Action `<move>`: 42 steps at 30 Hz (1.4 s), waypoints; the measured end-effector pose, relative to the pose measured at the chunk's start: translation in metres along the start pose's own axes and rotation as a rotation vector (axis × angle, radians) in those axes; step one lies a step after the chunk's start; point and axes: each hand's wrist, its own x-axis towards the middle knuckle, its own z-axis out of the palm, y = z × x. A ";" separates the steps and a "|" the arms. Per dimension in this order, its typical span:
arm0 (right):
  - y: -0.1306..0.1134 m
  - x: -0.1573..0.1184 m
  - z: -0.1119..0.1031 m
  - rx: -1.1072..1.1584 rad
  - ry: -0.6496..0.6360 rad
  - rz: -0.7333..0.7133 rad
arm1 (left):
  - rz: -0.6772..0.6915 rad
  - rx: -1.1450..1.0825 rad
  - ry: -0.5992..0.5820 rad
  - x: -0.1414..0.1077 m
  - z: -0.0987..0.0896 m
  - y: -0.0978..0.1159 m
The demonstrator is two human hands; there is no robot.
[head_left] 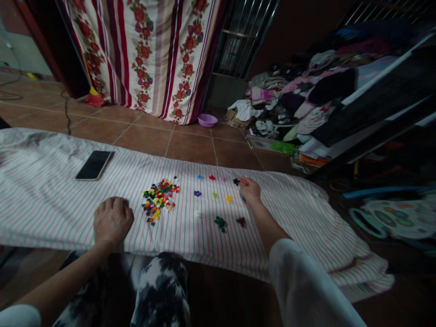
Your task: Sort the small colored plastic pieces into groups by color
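Observation:
My right hand (250, 189) reaches to the far side of the cloth, its fingertips pinched together at a small cluster of black pieces (236, 181). Whether a single piece sits between the fingertips is too small to see. My left hand (113, 220) rests knuckles up on the cloth with its fingers curled in; nothing shows in it. Beside it lies a mixed heap of tiny coloured pieces (160, 198). Small single-colour groups stand apart: blue (200, 177), red (211, 177), pink (223, 179), purple (197, 193), light green (214, 195), yellow (229, 198), white (198, 213), dark green (220, 223) and brown (241, 221).
The striped cloth (296, 213) covers a long low surface. A phone (94, 165) lies at its left. Beyond are a purple basin (207, 120), a floral curtain (160, 59), a broom (94, 96) and a heap of clothes (306, 91).

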 end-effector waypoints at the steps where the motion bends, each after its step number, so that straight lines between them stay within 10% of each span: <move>1: -0.001 -0.001 -0.001 0.001 -0.001 0.011 | -0.006 -0.005 -0.002 0.000 0.000 0.000; 13: -0.058 -0.030 0.000 -0.157 -0.021 -0.135 | -0.003 -0.003 0.032 0.000 0.004 -0.001; 29: -0.157 -0.157 0.094 0.006 -0.629 -0.691 | -0.006 -0.042 0.053 -0.001 0.004 -0.001; 42: -0.188 -0.185 0.128 -0.332 -0.705 -0.903 | 0.002 -0.048 0.086 0.000 0.010 -0.002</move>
